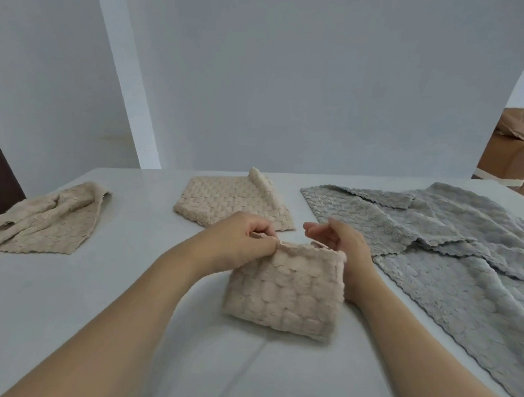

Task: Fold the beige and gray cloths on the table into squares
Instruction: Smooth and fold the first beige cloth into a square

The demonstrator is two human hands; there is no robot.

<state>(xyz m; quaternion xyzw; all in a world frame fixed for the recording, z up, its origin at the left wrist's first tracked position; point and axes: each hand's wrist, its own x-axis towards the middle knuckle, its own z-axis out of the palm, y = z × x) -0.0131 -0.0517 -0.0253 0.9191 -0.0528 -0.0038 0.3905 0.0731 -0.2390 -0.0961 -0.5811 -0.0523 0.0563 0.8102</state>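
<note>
Beige cloth (285,290): folded small, near centre of table (62,293), top edge lifted.
Left hand (239,243): pinches the top left corner.
Right hand (340,250): behind the top right corner, fingers loosely apart; real grip I cannot tell.
Advice: match the corners, lay flat, press the fold.
Folded cloth (232,204): far centre.
Crumpled cloth (45,220): far left.
Gray cloths (455,252): right, unfolded.

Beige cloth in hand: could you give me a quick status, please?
Left hand pinches folded beige cloth at its top edge; right hand at its right corner. Gray cloths unfolded. Nothing in the way.
</note>
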